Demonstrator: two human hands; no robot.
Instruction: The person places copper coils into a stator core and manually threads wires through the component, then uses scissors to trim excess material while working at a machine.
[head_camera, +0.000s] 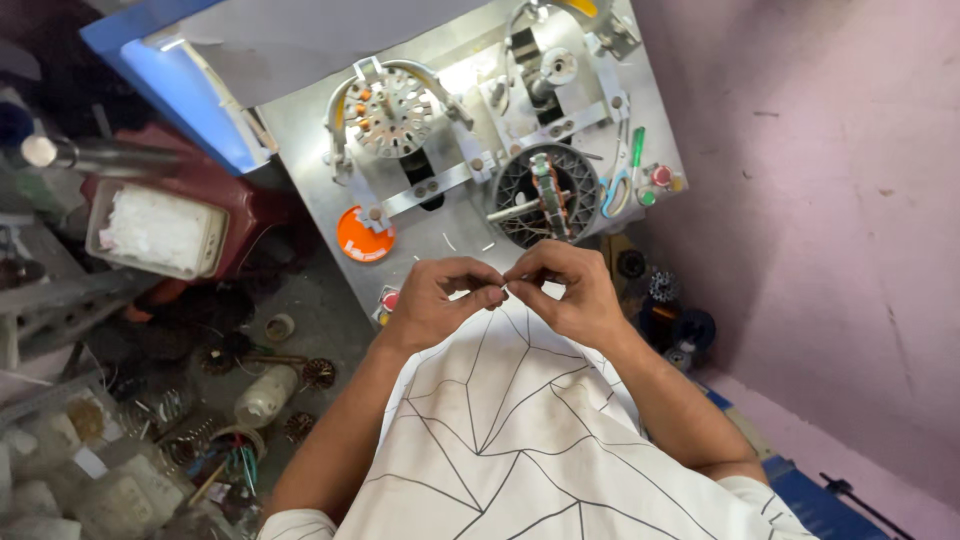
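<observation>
Two hands meet above the front edge of the metal work plate (320, 150), and between them you hold a small pale sleeve piece (503, 289), thin and short, too small to tell more. Your left hand (432, 300) is curled nearly closed, thumb and forefinger pinching the piece from its left; your right hand (575, 292) is curled the same way and pinches it from the right. The piece's long axis runs roughly side to side, from one set of fingertips to the other, so neither hand is nearer: both touch it at once, over your white patterned shirt (510, 440).

Just beyond your right hand, on the plate, sits one dark ribbed stator ring (520, 180) with a winding former standing in its middle. Farther back stand two clamped fixtures: one round drilled disc with orange studs (392, 110) on the left and one spindle head (548, 70) on the right. One orange disc (362, 240) lies at the plate's near left corner, and one pair of blue-handled scissors (618, 185) lies at its right edge beside a green-handled tool (637, 148).

To your left, well apart, one tray of white scraps (155, 228) rests on a red stool (240, 200).
</observation>
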